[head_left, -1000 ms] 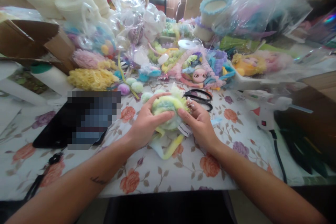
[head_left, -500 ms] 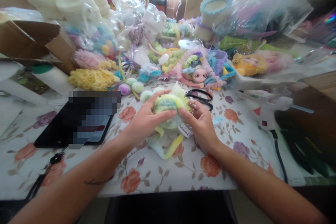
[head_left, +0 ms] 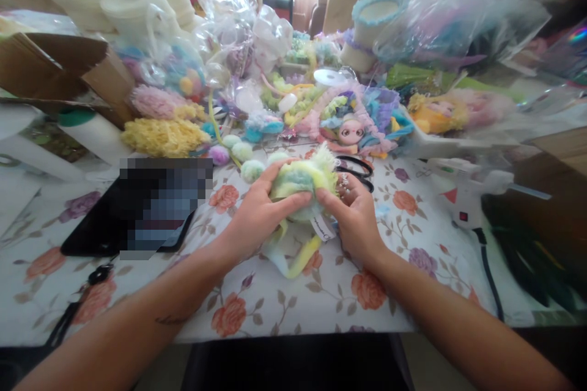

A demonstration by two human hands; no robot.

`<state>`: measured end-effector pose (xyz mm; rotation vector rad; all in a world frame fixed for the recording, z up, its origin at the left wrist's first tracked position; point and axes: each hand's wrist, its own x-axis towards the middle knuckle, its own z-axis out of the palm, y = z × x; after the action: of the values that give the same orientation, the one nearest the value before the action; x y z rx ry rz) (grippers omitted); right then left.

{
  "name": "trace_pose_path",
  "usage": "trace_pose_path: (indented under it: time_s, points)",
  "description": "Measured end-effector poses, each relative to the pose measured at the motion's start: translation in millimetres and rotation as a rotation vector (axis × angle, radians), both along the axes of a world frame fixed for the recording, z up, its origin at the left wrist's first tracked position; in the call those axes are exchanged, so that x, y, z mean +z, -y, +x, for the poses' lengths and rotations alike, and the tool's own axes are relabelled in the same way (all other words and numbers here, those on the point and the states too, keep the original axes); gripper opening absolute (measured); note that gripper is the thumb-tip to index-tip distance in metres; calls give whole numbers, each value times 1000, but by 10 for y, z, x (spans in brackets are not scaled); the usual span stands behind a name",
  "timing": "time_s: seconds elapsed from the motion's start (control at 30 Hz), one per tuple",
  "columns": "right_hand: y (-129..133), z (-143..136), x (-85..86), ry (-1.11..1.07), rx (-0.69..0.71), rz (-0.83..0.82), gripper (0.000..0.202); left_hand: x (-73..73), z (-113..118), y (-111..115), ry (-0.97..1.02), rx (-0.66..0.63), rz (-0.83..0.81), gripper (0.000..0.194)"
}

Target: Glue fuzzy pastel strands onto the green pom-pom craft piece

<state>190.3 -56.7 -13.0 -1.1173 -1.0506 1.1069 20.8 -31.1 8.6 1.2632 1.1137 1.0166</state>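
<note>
A soft yellow-green fuzzy craft piece (head_left: 300, 182) with a fringed tuft on top is held between my two hands over the table. My left hand (head_left: 266, 201) wraps its left side, thumb pressed across the front. On the right side my right hand (head_left: 351, 208) grips it, thumb meeting the left thumb near the middle. A small white label (head_left: 323, 228) with dark lettering hangs below the right thumb. Beneath, a yellow and pale-blue fuzzy strip (head_left: 300, 259) loops down. Black-handled scissors (head_left: 355, 165) lie just behind my right hand, partly hidden by it.
A tablet (head_left: 96, 220) lies at left on the floral tablecloth (head_left: 275, 311). To the right stands a white glue gun (head_left: 468, 189) with a black cord. Behind are pom-poms (head_left: 241, 151), a doll head (head_left: 351, 132), yellow curly yarn (head_left: 165, 136), plastic bags and an open cardboard box (head_left: 46, 67).
The fringed tuft and label have shifted slightly right, and the piece is turned a little in my hands. Both hands keep their grip.
</note>
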Motion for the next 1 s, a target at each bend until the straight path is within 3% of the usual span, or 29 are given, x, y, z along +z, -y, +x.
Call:
trace_pose_path:
  time_s: [0.43, 0.7, 1.0]
  points:
    - [-15, -11, -42, -44, 67, 55, 33, -90, 60, -18, 380, -68, -231, 71]
    - [-3, -17, -28, -44, 86, 55, 34, -122, 78, -34, 467, -41, -267, 72]
    - [-5, 40, -7, 104, 71, 21, 36, -140, 62, -68, 506, -37, -266, 69]
